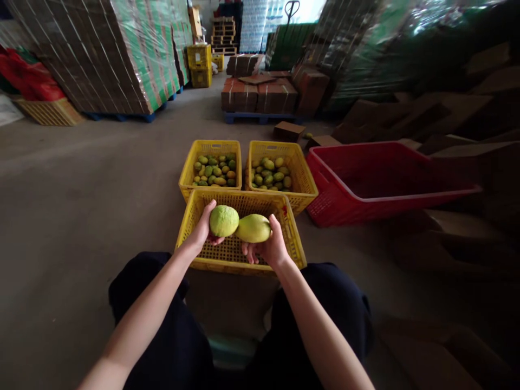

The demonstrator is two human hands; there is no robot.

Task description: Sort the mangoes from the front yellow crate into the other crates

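My left hand (pixel 203 227) is closed around a bumpy, rounded green-yellow fruit (pixel 224 221). In my right hand (pixel 274 244) is a smooth, oval yellow-green fruit (pixel 254 228), gripped at its right end with the thumb on top. The two fruits are side by side, their near ends touching or almost so. Both are held above a yellow plastic crate (pixel 239 265) with a slotted floor, which stands between my knees. Part of that floor is hidden by my hands and the fruits.
Beyond it stand a left yellow crate (pixel 187 165) and a right yellow crate (pixel 303 169), both holding several green and yellow fruits. To the right is a large red crate (pixel 337 208). Flattened cardboard (pixel 430 116) lies at right. Bundled cartons (pixel 260 96) rest on a blue pallet behind.
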